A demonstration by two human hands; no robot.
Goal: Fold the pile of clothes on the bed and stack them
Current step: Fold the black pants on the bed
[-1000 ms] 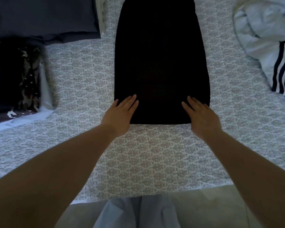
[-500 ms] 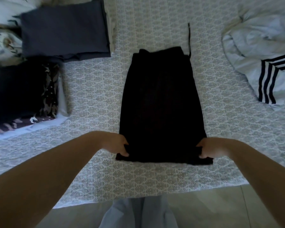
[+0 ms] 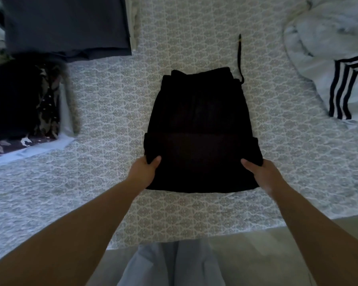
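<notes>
A black garment (image 3: 201, 112) lies lengthwise in the middle of the patterned bed (image 3: 112, 112), a drawstring (image 3: 239, 56) trailing from its far right corner. Its near end is lifted and doubled over toward the far end. My left hand (image 3: 145, 170) grips the near left corner, thumb on top of the cloth. My right hand (image 3: 258, 172) grips the near right corner the same way. A stack of folded clothes (image 3: 23, 104) sits at the left. Unfolded pale clothes with a dark-striped piece (image 3: 339, 65) lie at the right.
A folded dark grey garment (image 3: 66, 23) lies at the far left, beyond the stack. The bed's near edge (image 3: 194, 238) runs across the bottom, with floor below it and my pale trouser legs (image 3: 172, 265) against it.
Both hands went from resting flat on the garment's near end to gripping its corners. The near end now rises and folds over toward the far end, shortening the garment.
</notes>
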